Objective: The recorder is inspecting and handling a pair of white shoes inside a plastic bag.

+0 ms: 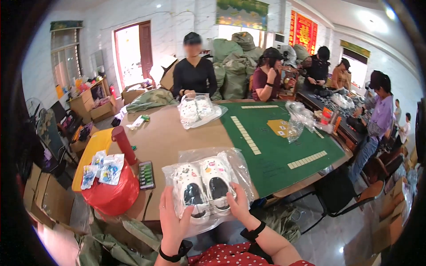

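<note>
Probably light for its bulk, the pair of white clogs (214,177) sits in a clear bag (235,162) at the near edge of the brown desk (159,122), between both hands. The left hand (175,217) clasps the bag's near left corner, thumb laid over the top and parted from the other fingers; the right hand (238,205) grips the right side, thumb toward a heel. How far the fingers reach underneath is hidden.

The clogs look like moulded foam, so they should give a little under pressure, spring back and hardly break. The film seems thin, loose and slippery; a pinch on its slack border alone could let the contents slide or tear it. A surer hold is through the plastic on the firm outer sides near the heels, clear of the small coloured charms on the toes.
</note>
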Motion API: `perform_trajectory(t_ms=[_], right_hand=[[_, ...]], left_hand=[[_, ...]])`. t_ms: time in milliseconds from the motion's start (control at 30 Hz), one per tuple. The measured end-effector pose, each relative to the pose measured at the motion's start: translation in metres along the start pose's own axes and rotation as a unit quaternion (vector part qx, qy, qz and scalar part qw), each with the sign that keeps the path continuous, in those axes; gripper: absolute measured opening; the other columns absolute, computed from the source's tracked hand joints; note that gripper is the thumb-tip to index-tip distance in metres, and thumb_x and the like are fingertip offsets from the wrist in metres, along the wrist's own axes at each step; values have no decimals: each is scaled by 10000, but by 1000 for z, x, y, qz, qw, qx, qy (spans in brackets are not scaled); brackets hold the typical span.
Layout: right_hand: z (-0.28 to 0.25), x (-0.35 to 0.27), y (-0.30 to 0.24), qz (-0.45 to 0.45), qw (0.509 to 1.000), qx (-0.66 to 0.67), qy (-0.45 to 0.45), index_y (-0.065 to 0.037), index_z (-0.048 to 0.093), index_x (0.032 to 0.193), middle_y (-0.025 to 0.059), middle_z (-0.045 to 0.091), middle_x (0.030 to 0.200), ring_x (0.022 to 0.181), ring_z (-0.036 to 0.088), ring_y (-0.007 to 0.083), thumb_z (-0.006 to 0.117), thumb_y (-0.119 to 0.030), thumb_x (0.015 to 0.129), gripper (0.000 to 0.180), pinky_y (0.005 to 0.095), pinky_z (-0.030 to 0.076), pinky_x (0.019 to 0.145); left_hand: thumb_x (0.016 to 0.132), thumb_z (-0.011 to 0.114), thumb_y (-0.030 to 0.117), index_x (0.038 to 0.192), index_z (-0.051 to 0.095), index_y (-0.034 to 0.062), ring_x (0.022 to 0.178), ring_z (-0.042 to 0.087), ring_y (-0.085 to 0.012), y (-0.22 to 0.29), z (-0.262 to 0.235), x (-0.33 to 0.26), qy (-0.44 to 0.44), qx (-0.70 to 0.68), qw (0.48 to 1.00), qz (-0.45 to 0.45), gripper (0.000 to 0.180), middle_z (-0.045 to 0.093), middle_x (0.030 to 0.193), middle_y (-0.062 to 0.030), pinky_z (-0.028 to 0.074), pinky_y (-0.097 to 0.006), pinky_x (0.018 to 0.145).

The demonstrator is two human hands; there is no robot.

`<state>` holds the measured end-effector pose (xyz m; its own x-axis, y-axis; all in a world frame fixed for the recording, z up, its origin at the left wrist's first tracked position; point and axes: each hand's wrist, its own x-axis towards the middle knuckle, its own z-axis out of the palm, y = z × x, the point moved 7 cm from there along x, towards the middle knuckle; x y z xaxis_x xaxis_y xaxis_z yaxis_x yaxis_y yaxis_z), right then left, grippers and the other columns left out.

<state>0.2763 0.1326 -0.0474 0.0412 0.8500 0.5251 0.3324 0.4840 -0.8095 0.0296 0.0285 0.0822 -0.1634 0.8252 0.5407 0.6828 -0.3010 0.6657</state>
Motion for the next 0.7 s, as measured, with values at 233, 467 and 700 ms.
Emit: perform_trajectory(t_ms=[233,467,700], right_hand=[[6,-2,14,-4,1000,15,12,45,519,1328,215,551,1294,1212,529,332,585,-224,974,450,402,395,1061],[7,-2,10,18,998,62,-5,41,482,1368,183,529,1350,1275,496,280,549,-179,997,436,387,354,1108],[7,-3,10,35,997,72,-9,56,465,1372,192,520,1362,1289,485,287,531,-172,1003,439,391,342,1119]], left_hand=[[882,679,278,1221,591,88,1088,592,-294,119,-83,-9,-60,-615,759,205,399,649,1186,-130,463,-469,962],[1000,629,312,1168,677,241,885,521,-207,192,-115,-2,-172,-782,506,319,189,636,1016,-100,526,-447,884],[1000,626,266,1147,685,217,848,490,-211,199,-120,-10,-128,-799,441,389,166,607,983,-95,538,-442,788]])
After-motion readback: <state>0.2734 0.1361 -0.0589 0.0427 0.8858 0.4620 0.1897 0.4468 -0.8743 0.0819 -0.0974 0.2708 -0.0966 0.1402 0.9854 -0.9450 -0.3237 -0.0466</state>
